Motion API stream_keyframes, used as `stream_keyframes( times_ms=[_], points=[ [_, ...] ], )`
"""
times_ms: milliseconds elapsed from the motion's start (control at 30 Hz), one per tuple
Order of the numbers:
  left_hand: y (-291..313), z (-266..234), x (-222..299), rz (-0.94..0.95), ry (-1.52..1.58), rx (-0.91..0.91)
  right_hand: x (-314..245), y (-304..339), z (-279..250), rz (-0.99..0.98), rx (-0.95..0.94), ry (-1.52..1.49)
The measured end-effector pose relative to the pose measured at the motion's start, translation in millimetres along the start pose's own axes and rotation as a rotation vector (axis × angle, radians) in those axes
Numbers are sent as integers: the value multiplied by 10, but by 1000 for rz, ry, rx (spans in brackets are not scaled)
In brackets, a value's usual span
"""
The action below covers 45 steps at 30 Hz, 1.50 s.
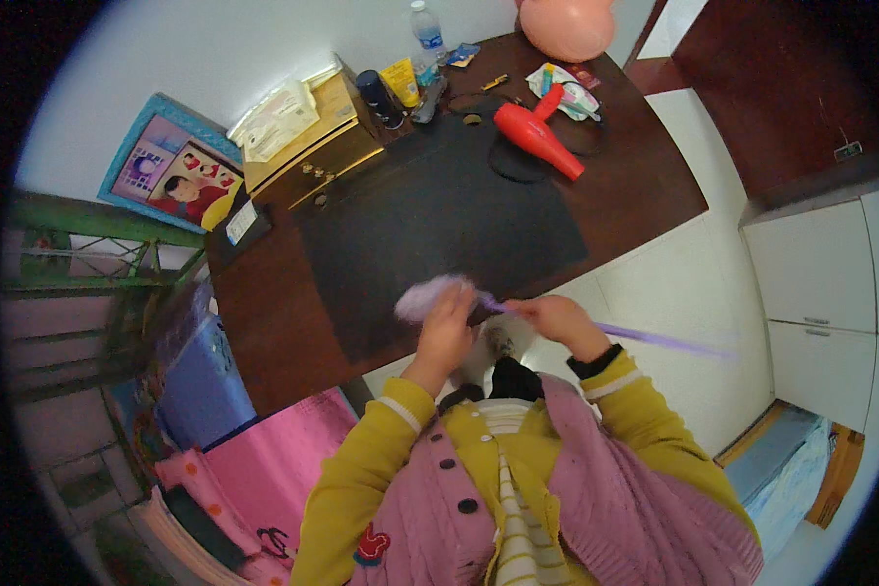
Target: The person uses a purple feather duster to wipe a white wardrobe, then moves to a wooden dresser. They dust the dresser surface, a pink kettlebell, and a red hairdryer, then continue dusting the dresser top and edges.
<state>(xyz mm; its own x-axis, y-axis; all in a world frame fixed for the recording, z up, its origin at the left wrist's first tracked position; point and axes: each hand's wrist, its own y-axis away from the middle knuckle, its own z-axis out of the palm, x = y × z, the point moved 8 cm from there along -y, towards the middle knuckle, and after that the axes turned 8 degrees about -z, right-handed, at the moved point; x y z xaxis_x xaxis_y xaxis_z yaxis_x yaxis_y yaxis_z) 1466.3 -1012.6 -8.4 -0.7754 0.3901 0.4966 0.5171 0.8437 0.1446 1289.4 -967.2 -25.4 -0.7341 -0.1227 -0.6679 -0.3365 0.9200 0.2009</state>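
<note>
A pale purple fluffy bundle (422, 299) sits at my left hand (447, 330), its outline smeared by motion. My left fingers are closed over its right side. From the bundle a thin purple strip (659, 340) runs across to my right hand (560, 322) and out past it to the right, where its far end blurs. Whether it is a ribbon or a slim rod, I cannot tell. My right fingers pinch this strip. Both hands are in the air at the near edge of the dark brown desk (264, 337).
A black mat (430, 215) covers the desk's middle. A red hair dryer (539, 139) with its cord lies at the back right, near a pink balloon (568, 27). Behind stand a water bottle (427, 29), a yellow tube (400, 81), a gold drawer box (313, 161) and a blue-framed picture (171, 168).
</note>
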Motion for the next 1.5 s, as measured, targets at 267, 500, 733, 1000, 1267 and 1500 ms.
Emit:
stream_keyframes(
  times_ms=[267, 500, 733, 1000, 1267, 1500],
  points=[
    [-19, 250, 189, 134, -9, -52, 225, 876, -124, 339, 331, 386],
    [135, 431, 171, 180, -27, -114, 109, 1067, 114, 357, 303, 152],
    [296, 428, 79, 187, 4, -125, -94, 1187, 413, 326, 216, 226],
    [416, 353, 3, 189, -8, -120, -222, 1248, 232, 439, 292, 128],
    [384, 442, -375, -13, -109, -161, -150, 1175, 278, 652, 296, 280],
    [544, 367, -881, -226, 17, -66, -584, 883, 935, 237, 304, 44]
  ],
)
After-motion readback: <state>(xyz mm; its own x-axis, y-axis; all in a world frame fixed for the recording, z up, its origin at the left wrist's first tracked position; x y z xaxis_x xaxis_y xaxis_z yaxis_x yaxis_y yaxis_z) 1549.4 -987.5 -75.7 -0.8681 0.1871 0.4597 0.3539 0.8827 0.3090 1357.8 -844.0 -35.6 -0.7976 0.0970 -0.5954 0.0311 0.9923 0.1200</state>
